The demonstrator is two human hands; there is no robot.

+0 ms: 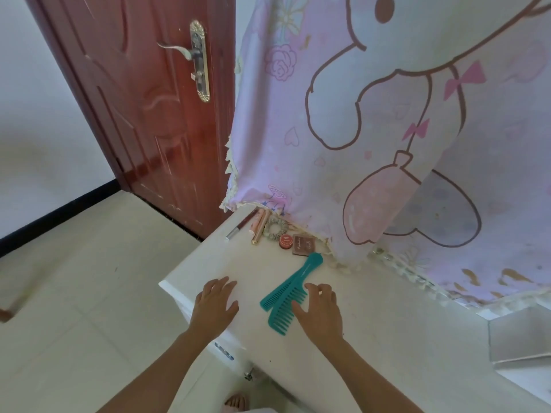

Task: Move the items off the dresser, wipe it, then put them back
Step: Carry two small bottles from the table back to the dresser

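stage: likely start or end, can't tell | combs (287, 296) + cosmetics (286, 241) on bench (387, 323) by curtain | no cloth seen | left hand (213, 307) flat, empty | right hand (320, 312) fingers spread over combs, not gripping

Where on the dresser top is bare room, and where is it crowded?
Bare: the strip between the left hand and the cosmetics, and the stretch right of the right hand toward the grey board. Crowded: the back corner by the curtain, with pencil, scrunchie, red tin, palette; the combs fill the middle.
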